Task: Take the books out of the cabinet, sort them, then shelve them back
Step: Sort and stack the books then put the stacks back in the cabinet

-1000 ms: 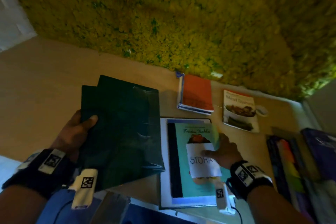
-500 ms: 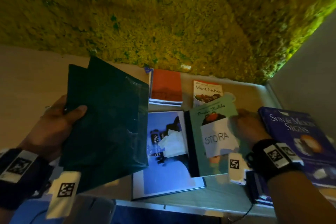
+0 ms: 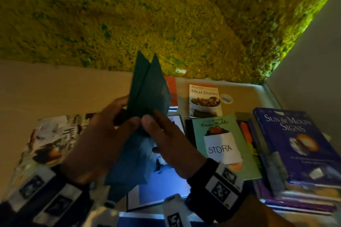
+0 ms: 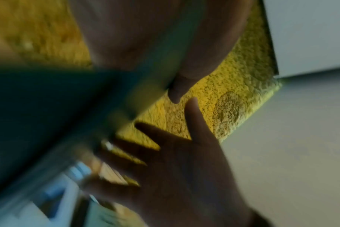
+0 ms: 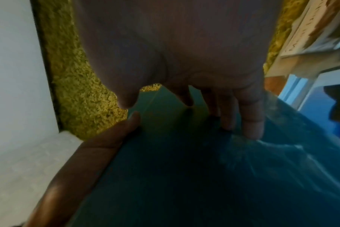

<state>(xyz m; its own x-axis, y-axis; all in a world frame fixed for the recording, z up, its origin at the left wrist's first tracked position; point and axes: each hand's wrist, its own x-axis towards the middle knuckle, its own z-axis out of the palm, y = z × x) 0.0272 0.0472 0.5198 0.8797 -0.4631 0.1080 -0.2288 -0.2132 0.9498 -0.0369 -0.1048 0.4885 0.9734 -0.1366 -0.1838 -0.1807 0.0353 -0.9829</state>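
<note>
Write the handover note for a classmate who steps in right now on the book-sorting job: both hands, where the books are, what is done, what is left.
Left hand: grips the two dark green books, held upright.
Right hand: fingers straight, flat against the same green books.
On the table: Meat Dishes, Frida Kahlo book with a STORA slip, Sun & Moon Signs atop a stack, an orange book and a blue book partly hidden.
Done: books are out and spread.
Left: place the green pair, finish sorting, shelve.

Two thin dark-green books upright, edge-on, above flat-lying Frida Kahlo book and others.
</note>
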